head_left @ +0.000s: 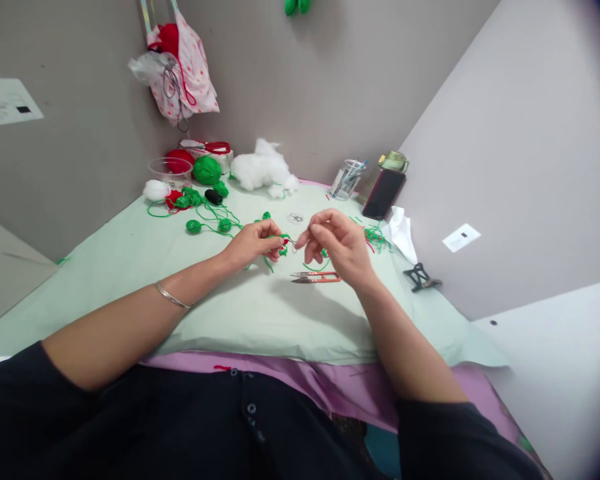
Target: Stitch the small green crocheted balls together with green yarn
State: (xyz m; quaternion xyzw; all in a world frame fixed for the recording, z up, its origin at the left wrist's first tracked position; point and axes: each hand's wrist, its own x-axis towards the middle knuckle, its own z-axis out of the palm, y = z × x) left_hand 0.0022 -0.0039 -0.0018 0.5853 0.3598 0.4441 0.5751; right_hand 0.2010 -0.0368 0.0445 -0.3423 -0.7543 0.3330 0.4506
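Observation:
Over the middle of the table, my left hand (258, 243) pinches a small green and red crocheted piece (283, 246) between thumb and fingers. A thin dark thread or wire end sticks out from the piece toward the right. Just right of it is my right hand (336, 243), raised with its thumb and index finger pressed together and the other fingers curled. What that pinch holds is too small to make out. Orange-handled thread snips (318, 277) lie on the cloth below my hands. Green yarn tails hang near the left fingers.
Green yarn balls (207, 171), a black spool (213, 197) and a clear round container (171, 175) stand at the back left. White stuffing (263, 168) lies at the back. A jar (348, 180), a phone (384, 194), yarn scraps (377, 237) and a black claw clip (422, 277) are on the right.

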